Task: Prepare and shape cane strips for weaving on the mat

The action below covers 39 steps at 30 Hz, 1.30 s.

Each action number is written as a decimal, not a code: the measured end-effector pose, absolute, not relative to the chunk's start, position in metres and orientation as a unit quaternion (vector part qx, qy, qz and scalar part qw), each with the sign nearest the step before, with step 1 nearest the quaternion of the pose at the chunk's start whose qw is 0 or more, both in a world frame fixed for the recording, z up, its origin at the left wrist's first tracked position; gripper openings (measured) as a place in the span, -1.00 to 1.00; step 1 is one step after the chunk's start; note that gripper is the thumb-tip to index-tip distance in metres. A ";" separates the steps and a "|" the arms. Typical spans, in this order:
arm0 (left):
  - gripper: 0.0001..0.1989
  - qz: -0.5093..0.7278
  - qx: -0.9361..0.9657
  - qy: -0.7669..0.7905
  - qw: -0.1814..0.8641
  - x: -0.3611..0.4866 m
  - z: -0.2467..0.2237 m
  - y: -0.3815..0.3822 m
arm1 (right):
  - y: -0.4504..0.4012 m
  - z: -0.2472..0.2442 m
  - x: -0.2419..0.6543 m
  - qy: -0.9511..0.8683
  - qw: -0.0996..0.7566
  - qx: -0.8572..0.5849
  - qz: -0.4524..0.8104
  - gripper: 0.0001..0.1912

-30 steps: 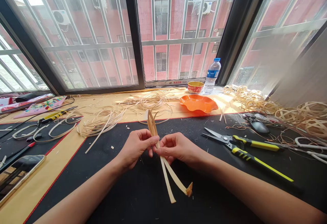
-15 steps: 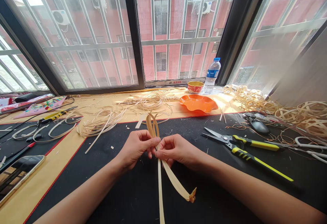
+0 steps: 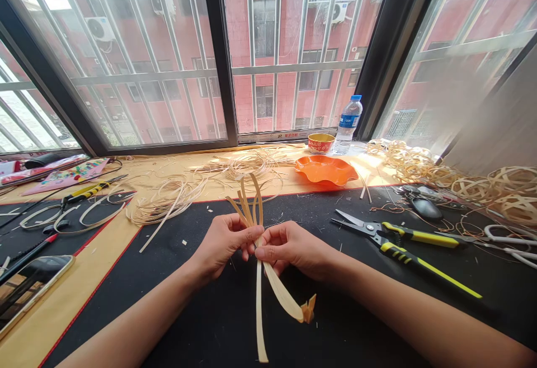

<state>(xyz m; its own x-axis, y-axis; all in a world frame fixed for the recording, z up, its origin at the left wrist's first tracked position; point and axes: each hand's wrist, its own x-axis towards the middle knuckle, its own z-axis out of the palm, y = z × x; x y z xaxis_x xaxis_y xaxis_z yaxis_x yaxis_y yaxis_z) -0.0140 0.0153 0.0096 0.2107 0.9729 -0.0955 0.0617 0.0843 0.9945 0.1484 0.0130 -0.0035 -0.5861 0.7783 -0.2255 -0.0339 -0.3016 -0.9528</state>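
Flat pale bamboo strips point(image 3: 259, 312) are pinched between my two hands, which meet near the middle of the view. My left hand point(image 3: 226, 243) closes thumb and fingers on the strips where they fan out upward into several narrow ends. Touching it, my right hand point(image 3: 287, 248) pinches them slightly lower; its lower fingertips are partly hidden. Below the fingers one strip hangs straight toward me. A second, wider length curves right and finishes in a folded brown tip point(image 3: 309, 308). The crossing point lies hidden under my fingers.
Large shears point(image 3: 371, 228) lie open on the black mat to the right. Coiled strips point(image 3: 168, 200) and an orange wavy dish point(image 3: 325, 171) lie farther back. Near the window stand a red tin point(image 3: 321, 144) and a water bottle point(image 3: 348, 124). Woven balls point(image 3: 512, 186) line the right side.
The looped upper strips have come apart into separate, fanned ends. The lower end of the straight strip has risen into view, and the folded tip has shifted slightly left and up. Both hands stay put.
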 end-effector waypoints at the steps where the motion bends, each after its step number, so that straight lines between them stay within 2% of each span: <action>1: -0.67 0.409 0.541 0.477 0.559 -0.014 0.010 0.015 | 0.013 -0.003 0.149 -0.518 0.282 -0.357 0.724 -0.52; 19: -0.61 0.420 0.541 0.484 0.545 -0.014 0.011 0.016 | 0.015 0.000 0.150 -0.523 0.302 -0.368 0.707 -0.52; 32: -0.66 0.433 0.554 0.457 0.545 -0.013 0.014 0.015 | 0.021 -0.007 0.152 -0.487 0.337 -0.346 0.728 -0.54; 39: -0.69 0.416 0.561 0.471 0.539 -0.012 0.015 0.013 | 0.021 -0.008 0.152 -0.504 0.315 -0.356 0.722 -0.55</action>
<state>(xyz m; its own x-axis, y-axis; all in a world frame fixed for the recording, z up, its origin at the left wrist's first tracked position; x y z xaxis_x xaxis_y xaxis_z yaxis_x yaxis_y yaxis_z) -0.0119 0.0133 0.0149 0.2102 0.9768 -0.0420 0.0806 0.0255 0.9964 0.1516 0.0206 -0.0075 -0.5487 0.8125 -0.1966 -0.0960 -0.2949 -0.9507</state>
